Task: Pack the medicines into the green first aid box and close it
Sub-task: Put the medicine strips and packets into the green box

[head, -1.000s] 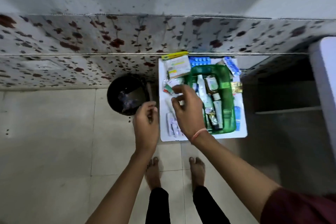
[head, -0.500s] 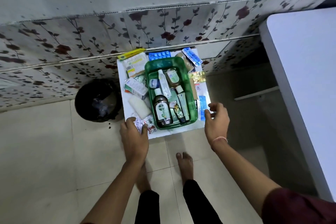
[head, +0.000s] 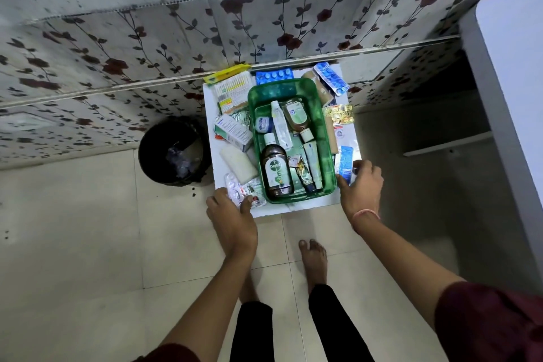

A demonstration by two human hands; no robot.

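Change since half a second ago: both hands have held their stations at the near corners of the white counter (head: 305, 207); the scene sits slightly larger and more central in view.
Green first aid box (head: 329, 156): open on the counter, long axis running away from the person toward the wall, already holding a Dettol bottle (head: 275, 169), tubes and a small jar.
Left hand (head: 232, 214): at the near-left corner, fingers (head: 246, 203) resting loosely on a blister strip (head: 235, 186); whether they actually pinch it I cannot tell.
Right hand (head: 361, 188): at the near-right side, fingers curled against a blue sachet (head: 344, 160) that lies just beside the box's right wall; a firm grasp is not visible.
Key relation: the sachet lies lengthwise parallel to the box, touching distance right of it, so the right hand is nearer and would need only a short move leftward over the rim.
Left to pack: cartons, strips and a white roll (head: 238, 163) on the left; strips at the far edge.
Lid: not visible.
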